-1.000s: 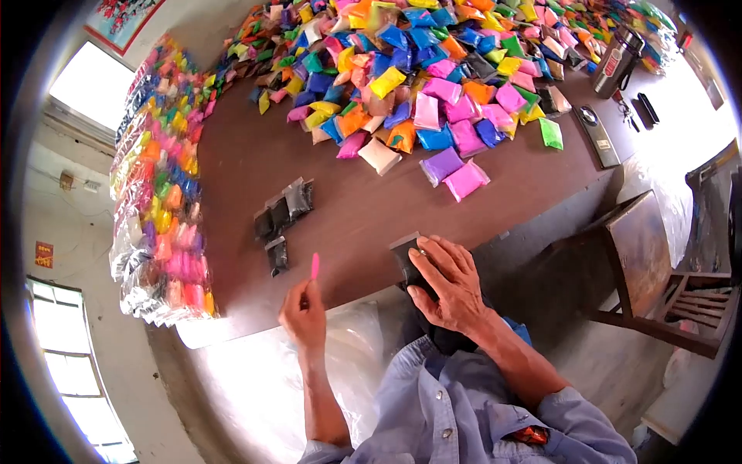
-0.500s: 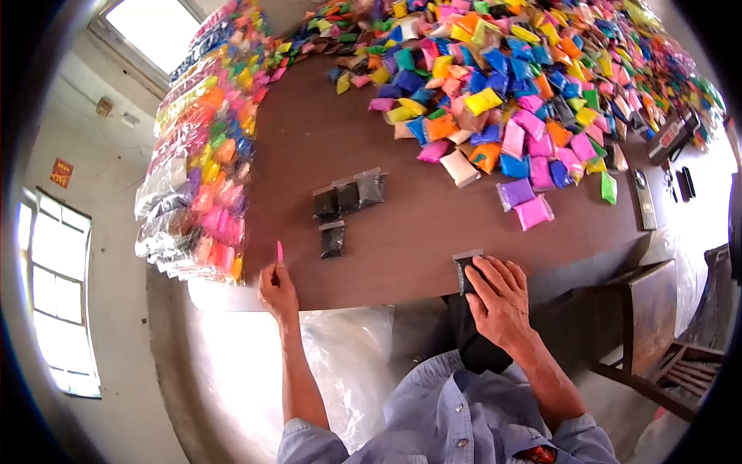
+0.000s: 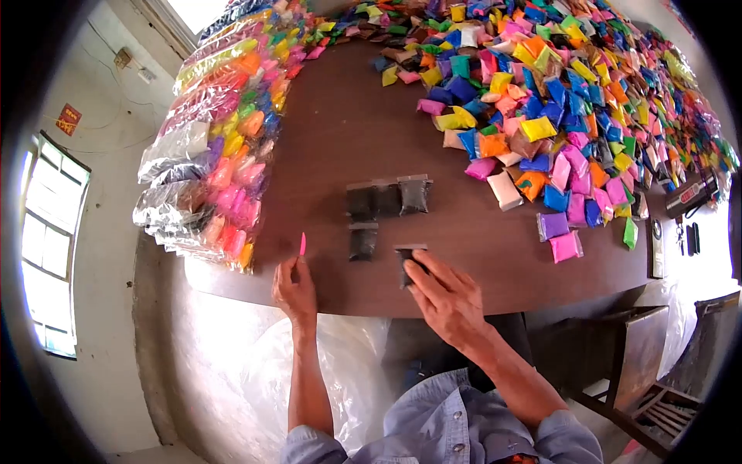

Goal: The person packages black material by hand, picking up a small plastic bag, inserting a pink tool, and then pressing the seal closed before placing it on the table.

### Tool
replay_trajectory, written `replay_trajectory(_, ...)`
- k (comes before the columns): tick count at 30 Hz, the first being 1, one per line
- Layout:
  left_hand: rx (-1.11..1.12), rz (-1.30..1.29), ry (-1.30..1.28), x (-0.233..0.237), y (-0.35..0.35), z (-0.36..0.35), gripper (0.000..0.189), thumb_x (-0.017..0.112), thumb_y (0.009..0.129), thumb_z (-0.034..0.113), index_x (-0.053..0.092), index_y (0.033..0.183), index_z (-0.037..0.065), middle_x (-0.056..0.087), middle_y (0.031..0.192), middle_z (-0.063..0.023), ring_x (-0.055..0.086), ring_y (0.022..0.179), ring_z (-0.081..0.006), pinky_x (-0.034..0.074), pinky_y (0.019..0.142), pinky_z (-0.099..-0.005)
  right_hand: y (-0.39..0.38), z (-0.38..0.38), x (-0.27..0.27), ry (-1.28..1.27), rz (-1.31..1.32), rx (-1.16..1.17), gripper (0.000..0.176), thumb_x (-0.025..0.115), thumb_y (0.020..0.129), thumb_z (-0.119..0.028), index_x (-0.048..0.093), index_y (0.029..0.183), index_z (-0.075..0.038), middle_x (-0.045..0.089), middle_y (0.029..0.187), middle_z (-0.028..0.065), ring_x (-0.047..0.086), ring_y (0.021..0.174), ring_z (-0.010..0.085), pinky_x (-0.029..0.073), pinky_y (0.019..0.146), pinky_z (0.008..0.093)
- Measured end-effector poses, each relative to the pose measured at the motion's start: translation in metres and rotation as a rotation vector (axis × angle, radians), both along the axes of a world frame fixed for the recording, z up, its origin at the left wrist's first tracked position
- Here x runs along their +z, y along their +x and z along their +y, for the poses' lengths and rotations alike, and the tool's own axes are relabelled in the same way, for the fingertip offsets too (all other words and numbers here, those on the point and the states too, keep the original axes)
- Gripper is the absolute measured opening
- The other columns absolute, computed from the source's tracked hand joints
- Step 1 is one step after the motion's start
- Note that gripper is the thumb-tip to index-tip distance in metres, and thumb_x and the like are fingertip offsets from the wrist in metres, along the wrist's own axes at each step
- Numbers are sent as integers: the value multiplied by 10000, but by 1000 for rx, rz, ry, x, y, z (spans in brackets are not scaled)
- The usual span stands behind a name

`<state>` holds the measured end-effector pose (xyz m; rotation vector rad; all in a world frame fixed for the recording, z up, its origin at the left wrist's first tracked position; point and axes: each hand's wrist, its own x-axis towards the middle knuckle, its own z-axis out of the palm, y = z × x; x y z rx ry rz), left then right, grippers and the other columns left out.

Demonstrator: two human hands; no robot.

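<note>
My left hand [image 3: 294, 291] is closed at the table's front edge around a small pink pointed plastic tool [image 3: 303, 244], whose tip sticks up past the fingers. My right hand [image 3: 447, 288] grips a small black packet [image 3: 407, 267] with a clear top strip, fingers over its right side, low over the table. Just up and left of it lies a single black packet [image 3: 362, 243]. Behind that one, a row of three black packets [image 3: 387, 200] sits side by side, the rightmost a bit greyer.
A big heap of colourful small packets [image 3: 541, 127] covers the back and right of the brown table [image 3: 325, 147]. Clear bags of bundled packets [image 3: 209, 182] line the left edge. At right are a phone [image 3: 657, 247], a dark box [image 3: 690, 195] and a wooden chair [image 3: 638, 359].
My right hand has carried the black packet left from the table's front edge toward the other black packets. The left hand still holds the pink tool. The camera view has shifted slightly.
</note>
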<state>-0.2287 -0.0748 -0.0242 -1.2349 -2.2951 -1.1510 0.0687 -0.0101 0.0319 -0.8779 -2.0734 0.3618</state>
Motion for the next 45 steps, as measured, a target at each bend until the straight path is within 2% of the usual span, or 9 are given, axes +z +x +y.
replay_trajectory(11,-22,-46,20,5,1,0,67,715,927,9,694,983,38,705,873,-152,677,757,-340,525,689,-413,-94,23,-9,42,-22,47,358,799,854,-116,734,1206,-90,675,1282,63,700,1015,235,559,817,380)
replay_trajectory(15,-32,-12,61,3,0,0,67,722,977,82,686,956,30,659,803,-130,627,683,-267,500,641,-382,-103,29,-16,92,-30,16,355,804,838,-108,737,1185,-75,663,1283,67,690,1012,252,553,823,388)
replay_trajectory(20,-28,-37,76,5,3,0,68,727,978,83,691,964,27,665,801,-116,629,682,-249,503,644,-370,-104,27,-26,41,-62,15,376,807,838,-124,713,1202,-107,649,1299,35,686,1068,258,554,867,411)
replay_trajectory(22,-13,-94,63,5,3,-1,32,727,959,48,716,988,39,699,867,-152,679,765,-331,529,698,-409,-103,26,-26,68,-64,-3,363,802,843,-138,714,1194,-112,649,1302,33,683,1075,257,551,861,415)
replay_trajectory(24,-14,-77,80,-3,0,-3,25,724,970,62,716,984,43,689,852,-148,674,745,-315,529,688,-405,-102,25,-23,59,-109,1,337,789,852,-163,721,1180,-125,651,1306,35,676,1084,253,543,841,416)
replay_trajectory(25,-5,-53,48,2,3,-3,27,720,975,68,715,984,44,681,841,-142,664,721,-305,522,664,-404,-102,23,-28,53,-126,-3,352,728,876,-164,712,1225,-117,639,1327,64,664,1099,260,530,840,422)
replay_trajectory(35,-33,-51,66,2,4,-4,49,709,982,68,692,978,22,658,831,-128,634,724,-294,506,669,-398,-98,20,-27,31,-88,-24,518,772,902,-226,629,1393,-143,606,1411,68,669,1119,273,538,906,434)
replay_trajectory(42,-29,-57,79,2,3,-2,65,697,989,89,683,975,27,657,837,-118,630,728,-280,501,669,-395,-56,7,-26,-63,-32,-34,481,746,920,-204,622,1371,-95,576,1416,102,659,1129,318,531,966,452)
replay_trajectory(45,-38,-66,73,2,2,-3,65,692,993,95,691,995,30,658,846,-122,631,736,-278,502,673,-394,-30,9,-23,-97,3,-19,360,736,929,-173,679,1270,-71,634,1325,117,691,1073,325,569,943,447)
